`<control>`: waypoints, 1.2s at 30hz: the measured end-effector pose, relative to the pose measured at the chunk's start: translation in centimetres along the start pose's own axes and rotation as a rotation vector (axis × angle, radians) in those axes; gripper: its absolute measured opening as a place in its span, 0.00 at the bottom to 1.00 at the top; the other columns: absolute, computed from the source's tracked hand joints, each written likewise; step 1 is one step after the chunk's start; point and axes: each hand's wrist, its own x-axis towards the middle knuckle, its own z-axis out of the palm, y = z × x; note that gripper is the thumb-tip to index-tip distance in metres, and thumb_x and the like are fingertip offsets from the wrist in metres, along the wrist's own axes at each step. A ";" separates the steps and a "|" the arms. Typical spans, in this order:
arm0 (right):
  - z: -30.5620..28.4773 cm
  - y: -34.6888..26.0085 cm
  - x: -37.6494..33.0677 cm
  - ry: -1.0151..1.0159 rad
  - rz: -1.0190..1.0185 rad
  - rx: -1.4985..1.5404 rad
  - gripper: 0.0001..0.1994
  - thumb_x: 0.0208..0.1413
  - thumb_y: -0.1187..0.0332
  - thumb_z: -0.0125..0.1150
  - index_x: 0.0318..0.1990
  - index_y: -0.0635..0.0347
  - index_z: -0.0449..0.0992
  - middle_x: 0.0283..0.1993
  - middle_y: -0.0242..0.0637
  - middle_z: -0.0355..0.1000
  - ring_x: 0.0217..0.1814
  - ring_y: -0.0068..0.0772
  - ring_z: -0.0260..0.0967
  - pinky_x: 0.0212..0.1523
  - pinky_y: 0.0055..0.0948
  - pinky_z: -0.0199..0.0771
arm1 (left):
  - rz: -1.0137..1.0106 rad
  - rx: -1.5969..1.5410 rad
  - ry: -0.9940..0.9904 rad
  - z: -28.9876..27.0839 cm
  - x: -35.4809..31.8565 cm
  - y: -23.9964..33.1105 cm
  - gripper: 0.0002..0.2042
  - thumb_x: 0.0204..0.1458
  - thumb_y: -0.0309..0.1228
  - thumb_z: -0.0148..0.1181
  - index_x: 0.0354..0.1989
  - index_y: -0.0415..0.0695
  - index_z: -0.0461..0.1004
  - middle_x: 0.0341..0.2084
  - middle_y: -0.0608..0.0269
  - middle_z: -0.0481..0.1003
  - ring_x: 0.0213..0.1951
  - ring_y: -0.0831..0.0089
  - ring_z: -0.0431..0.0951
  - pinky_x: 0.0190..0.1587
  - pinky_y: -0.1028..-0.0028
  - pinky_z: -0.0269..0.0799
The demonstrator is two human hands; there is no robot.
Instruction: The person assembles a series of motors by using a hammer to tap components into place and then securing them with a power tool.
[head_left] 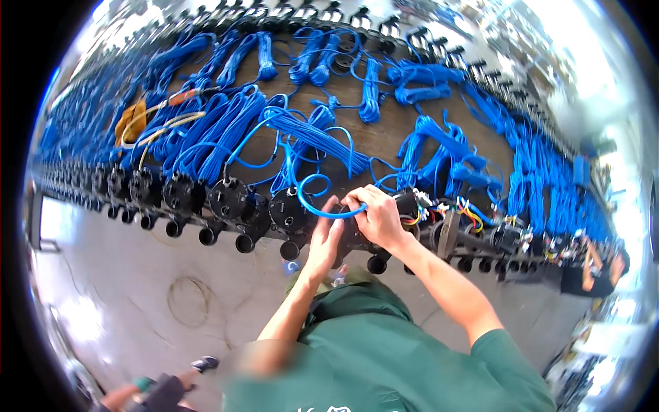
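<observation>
My right hand (pixel 379 218) is closed on a blue cable (pixel 317 210), pinched between thumb and fingers. From there the cable curves left in a loop over a round black housing (pixel 288 209) on the table's near edge. Just left of the right hand, my left hand (pixel 325 237) has its fingers stretched out, and the cable crosses in front of them. Whether it touches that hand is hard to tell. Behind the hands lies a tied bundle of blue cable (pixel 319 142). Part of the black piece under my hands is hidden.
More round black housings (pixel 228 198) with tube ends line the near edge. Coloured wire ends (pixel 472 216) stick out to the right. An orange-brown glove (pixel 130 122) lies among cable bundles at left. Another person (pixel 598 271) works at far right; someone's shoe (pixel 204 364) shows lower left.
</observation>
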 end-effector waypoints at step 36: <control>-18.5 9.3 -16.5 -0.250 0.447 -0.902 0.18 0.41 0.80 0.68 0.42 0.60 0.73 0.41 0.41 0.74 0.51 0.45 0.72 0.57 0.41 0.69 | -0.024 0.337 -0.093 1.1 3.7 1.4 0.28 0.51 0.39 0.68 0.58 0.34 0.75 0.53 0.53 0.73 0.56 0.61 0.74 0.63 0.62 0.67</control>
